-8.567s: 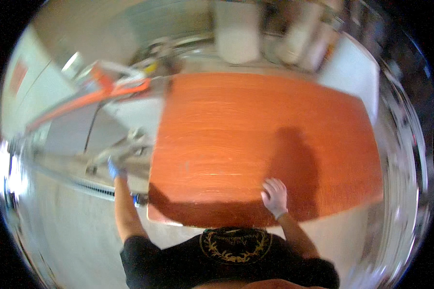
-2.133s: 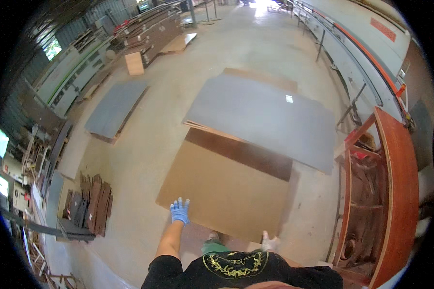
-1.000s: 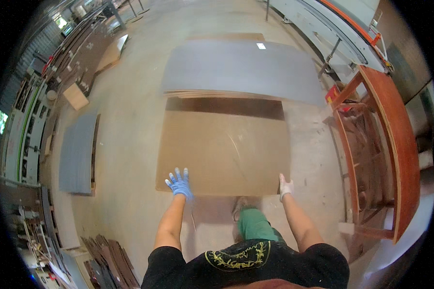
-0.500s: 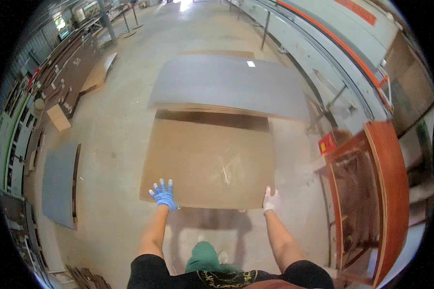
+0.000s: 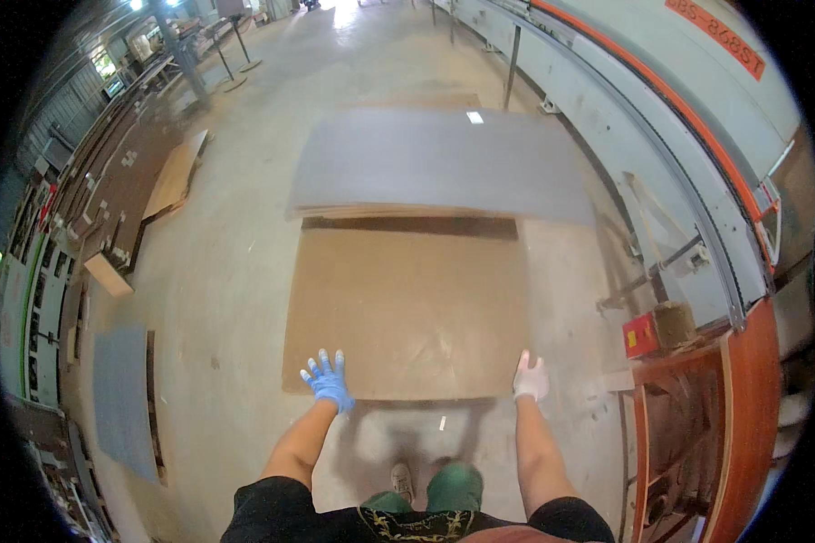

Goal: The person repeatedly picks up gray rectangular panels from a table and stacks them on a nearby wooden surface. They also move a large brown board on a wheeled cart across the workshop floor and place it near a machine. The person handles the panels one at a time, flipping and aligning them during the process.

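Note:
A large brown board (image 5: pixel 407 308) lies flat before me. My left hand (image 5: pixel 332 389), in a blue glove with pale fingertips, rests on its near left corner, fingers spread. At the near right corner, my right hand (image 5: pixel 531 378) in a whitish glove is closed around the board's edge; some of its fingers are hidden. Across the far part of the brown board, a wide grey panel (image 5: pixel 444 163) with a small white label lies on top of several thin brown sheets (image 5: pixel 407 213). What carries the boards underneath is hidden.
Along the right runs a long pale machine (image 5: pixel 598 90) with an orange stripe. Nearer stand a red box (image 5: pixel 641 336) and a reddish-brown wooden frame (image 5: pixel 750 407). A grey panel (image 5: pixel 125 398) lies at left, beyond it brown board stacks (image 5: pixel 109 208) and a metal post (image 5: pixel 179 54).
The floor, the left grey panel and the red box have slid toward me in view. The boards keep about the same distance from me, my hands still at their corners. My feet have stepped.

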`<action>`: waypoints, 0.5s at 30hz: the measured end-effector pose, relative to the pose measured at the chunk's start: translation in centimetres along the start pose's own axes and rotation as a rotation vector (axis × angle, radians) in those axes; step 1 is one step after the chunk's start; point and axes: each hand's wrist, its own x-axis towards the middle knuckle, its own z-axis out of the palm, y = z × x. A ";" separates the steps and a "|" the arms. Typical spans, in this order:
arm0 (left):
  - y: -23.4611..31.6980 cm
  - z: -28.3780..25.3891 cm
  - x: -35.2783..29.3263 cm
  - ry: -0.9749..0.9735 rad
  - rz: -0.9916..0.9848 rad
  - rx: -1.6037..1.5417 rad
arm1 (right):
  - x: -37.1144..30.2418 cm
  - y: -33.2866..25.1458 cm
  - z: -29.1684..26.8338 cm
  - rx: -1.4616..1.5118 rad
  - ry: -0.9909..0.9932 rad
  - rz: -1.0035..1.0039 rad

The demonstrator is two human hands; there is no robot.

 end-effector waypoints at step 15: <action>12.7 -27.8 32.5 0.015 -0.036 -0.136 | 35.4 -34.0 2.4 -0.065 -0.136 -0.082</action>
